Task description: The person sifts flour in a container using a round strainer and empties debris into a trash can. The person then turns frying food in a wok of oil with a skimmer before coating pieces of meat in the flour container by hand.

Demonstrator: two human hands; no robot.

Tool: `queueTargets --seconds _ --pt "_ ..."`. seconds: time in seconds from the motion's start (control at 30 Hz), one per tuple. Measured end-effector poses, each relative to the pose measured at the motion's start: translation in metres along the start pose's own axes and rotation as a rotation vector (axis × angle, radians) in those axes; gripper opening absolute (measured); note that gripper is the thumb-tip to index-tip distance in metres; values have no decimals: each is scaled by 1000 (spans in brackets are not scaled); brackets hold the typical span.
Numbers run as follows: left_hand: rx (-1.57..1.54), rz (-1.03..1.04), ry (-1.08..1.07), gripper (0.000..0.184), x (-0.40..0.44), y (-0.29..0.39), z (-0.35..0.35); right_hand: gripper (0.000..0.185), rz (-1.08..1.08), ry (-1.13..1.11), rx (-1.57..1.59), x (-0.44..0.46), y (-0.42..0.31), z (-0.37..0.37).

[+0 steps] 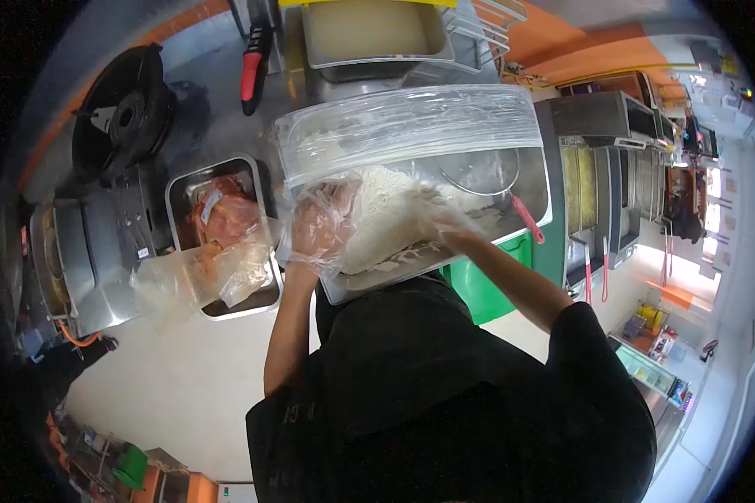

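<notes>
A large metal tray (541, 172) holds a heap of white flour (382, 222); plastic wrap (411, 126) covers its far part. Over the tray's left end is my left hand (320, 220), in a loose clear plastic bag or glove; its fingers are hard to make out through the plastic. My right hand (445, 222) is at the flour's right side, dusted white and smeared by motion. A round sieve with a red handle (527, 220) lies at the tray's right. Left of the tray, a smaller metal pan (262, 180) contains raw meat (233, 216) and a clear plastic bag (247, 272).
Behind the tray stands a metal pan of pale liquid (377, 32) beside a wire rack (486, 38). A red-handled tool (250, 80) and a black round object (126, 113) lie at the back left. A green bin (499, 281) is below the tray; fryers (580, 189) stand right.
</notes>
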State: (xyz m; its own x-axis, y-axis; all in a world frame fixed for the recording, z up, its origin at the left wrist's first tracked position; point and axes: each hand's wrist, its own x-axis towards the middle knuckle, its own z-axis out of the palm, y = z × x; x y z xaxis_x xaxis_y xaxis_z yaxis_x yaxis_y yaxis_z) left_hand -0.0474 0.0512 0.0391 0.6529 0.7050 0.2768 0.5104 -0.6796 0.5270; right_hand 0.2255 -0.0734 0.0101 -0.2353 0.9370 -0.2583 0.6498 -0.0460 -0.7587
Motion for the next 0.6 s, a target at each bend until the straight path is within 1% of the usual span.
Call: queueTargets --seconds 0.03,0.1,0.17,0.23,0.3,0.37,0.4,0.43,0.47,0.5,0.53,0.57,0.6 --pt "26 25 58 49 -2 1 1 44 82 -14 67 13 -37 0" --pt "87 88 170 49 -5 0 2 46 146 12 282 31 -61 16" --pt "130 107 260 49 -13 -6 12 51 94 66 563 40 -52 35" --pt "205 112 235 50 -14 -5 10 57 -8 67 817 50 -28 55" --pt "287 102 140 51 -17 -6 10 65 215 -17 889 63 -13 62" --pt "312 82 125 53 -36 -17 28 71 790 -180 765 87 -65 33" --pt "315 68 145 54 -43 -24 37 71 677 -228 740 88 -62 35" --pt "378 108 230 52 -42 -27 39 71 563 -275 711 87 -54 40" --pt "439 150 314 50 -42 -29 40 70 495 -306 763 89 -34 57" --pt "289 91 281 49 -39 -26 38 70 429 -339 817 91 -14 73" --pt "141 28 259 47 -35 -24 35 69 406 -358 953 99 26 109" --pt "-213 -138 108 45 -30 -17 22 69 382 -373 1091 104 47 128" --pt "-184 -142 71 41 -28 -17 21 66 386 -352 1080 105 46 127"
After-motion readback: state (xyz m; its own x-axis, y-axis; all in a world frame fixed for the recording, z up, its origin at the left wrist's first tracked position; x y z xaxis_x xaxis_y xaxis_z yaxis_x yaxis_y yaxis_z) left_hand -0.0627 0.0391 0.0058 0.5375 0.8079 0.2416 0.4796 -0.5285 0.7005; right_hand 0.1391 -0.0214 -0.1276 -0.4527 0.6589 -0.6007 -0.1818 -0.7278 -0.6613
